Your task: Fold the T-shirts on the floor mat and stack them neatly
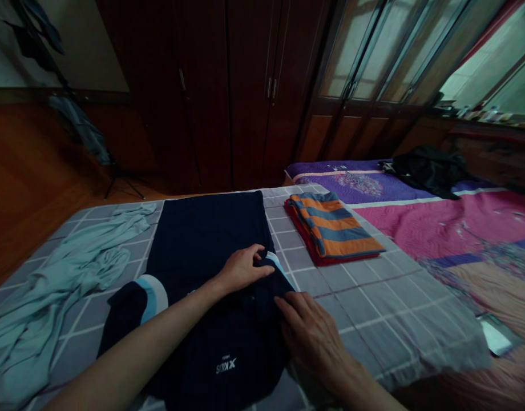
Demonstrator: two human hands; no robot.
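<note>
Crumpled pale blue cloth [52,285] at far left — then a navy shirt [202,245] on the grey checked bedsheet [374,308], long axis running away from the person; left grip [241,269] clamped on its blue-trimmed edge, right grip [314,337] open, flat on it

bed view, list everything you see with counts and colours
navy shirt: 1, navy, pale blue trim, middle of sheet
checked sheet: 1, grey, on bed
striped cloth: 1, orange and blue, folded on red cloth
red cloth: 1, red, folded, right of shirt
crumpled cloth: 1, pale blue, left of shirt
quilt: 1, pink and purple, right of sheet
bundle: 1, black, on quilt
wardrobe: 1, dark wood, behind bed
left hand: 1, gripping shirt edge
right hand: 1, resting on shirt
</note>
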